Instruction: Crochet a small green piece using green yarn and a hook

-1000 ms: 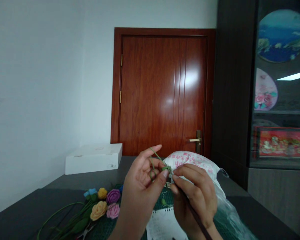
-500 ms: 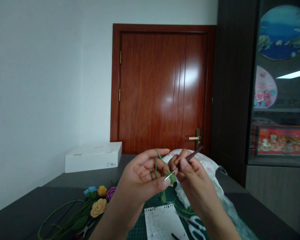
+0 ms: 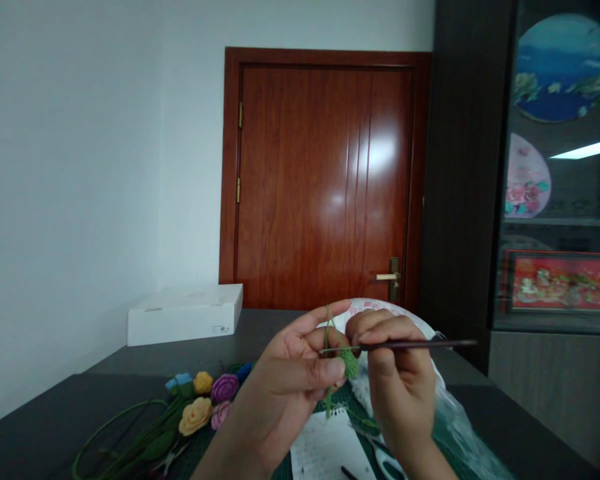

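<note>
My left hand (image 3: 300, 373) pinches a small piece of green crochet work (image 3: 349, 363) between thumb and fingers. Green yarn (image 3: 329, 323) loops over its raised index finger, and a strand dangles below. In my right hand (image 3: 403, 373) is a crochet hook (image 3: 420, 344) with a dark handle, lying nearly level and pointing left. Its thin metal tip meets the top of the green piece, close to my left thumb. Both hands are held above the table, side by side.
Crocheted flowers (image 3: 196, 417) with green stems lie at the left. Below my hands are a spiral notepad (image 3: 330, 443) with writing, scissors (image 3: 387, 460) and a green cutting mat (image 3: 280, 470). A plastic bag (image 3: 460, 427) is at the right, a white box (image 3: 185, 320) at the back left.
The hook has swung from a slant to nearly level, and my right hand has turned and moved slightly right. My left hand has shifted a little to the right with the green piece.
</note>
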Action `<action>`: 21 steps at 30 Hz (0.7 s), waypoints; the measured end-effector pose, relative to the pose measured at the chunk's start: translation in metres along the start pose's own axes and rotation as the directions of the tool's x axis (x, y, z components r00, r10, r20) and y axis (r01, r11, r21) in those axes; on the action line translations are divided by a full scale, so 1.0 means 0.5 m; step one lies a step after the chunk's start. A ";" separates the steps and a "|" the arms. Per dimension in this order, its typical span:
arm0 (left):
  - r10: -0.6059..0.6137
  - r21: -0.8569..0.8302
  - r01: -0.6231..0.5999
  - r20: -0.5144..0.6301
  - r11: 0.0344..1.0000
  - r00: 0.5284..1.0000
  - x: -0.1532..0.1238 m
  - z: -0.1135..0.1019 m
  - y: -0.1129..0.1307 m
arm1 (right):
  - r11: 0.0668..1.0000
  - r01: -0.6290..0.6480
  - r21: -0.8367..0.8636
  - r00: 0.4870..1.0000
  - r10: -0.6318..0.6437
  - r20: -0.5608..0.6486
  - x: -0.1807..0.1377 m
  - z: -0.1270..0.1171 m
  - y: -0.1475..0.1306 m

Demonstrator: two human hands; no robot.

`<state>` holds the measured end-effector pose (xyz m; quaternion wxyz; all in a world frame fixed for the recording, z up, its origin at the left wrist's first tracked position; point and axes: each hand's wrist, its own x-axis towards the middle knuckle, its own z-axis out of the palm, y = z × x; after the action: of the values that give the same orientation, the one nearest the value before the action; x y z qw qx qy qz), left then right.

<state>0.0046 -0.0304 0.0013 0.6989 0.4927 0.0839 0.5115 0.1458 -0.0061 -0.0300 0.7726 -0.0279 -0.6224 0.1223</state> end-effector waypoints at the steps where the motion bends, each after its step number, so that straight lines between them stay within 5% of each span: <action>1: 0.005 0.007 -0.005 0.008 1.000 1.000 0.001 -0.002 0.002 | 0.988 -0.100 0.121 0.994 0.103 -0.024 0.001 0.006 0.000; 5: 0.021 0.039 -0.022 0.030 0.999 0.999 0.001 -0.011 0.005 | 0.823 -0.344 0.452 0.928 0.373 0.026 0.008 0.016 -0.009; 13: 0.095 0.104 -0.102 0.074 0.989 0.993 0.009 -0.023 0.004 | 0.688 -0.521 0.506 0.818 0.572 0.064 0.010 0.024 -0.017; 18: 0.240 0.324 -0.209 -0.059 0.923 0.969 0.008 -0.014 0.002 | 0.945 -0.276 0.176 0.959 0.282 -0.015 0.002 0.030 -0.001; 21: 0.262 0.368 -0.218 -0.073 0.904 0.962 0.006 -0.008 -0.002 | 0.983 -0.177 0.040 0.983 0.178 -0.031 0.002 0.023 0.005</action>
<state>0.0040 -0.0257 -0.0005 0.5231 0.5860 0.1561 0.5988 0.1344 -0.0048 -0.0269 0.7696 -0.0712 -0.6017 0.2018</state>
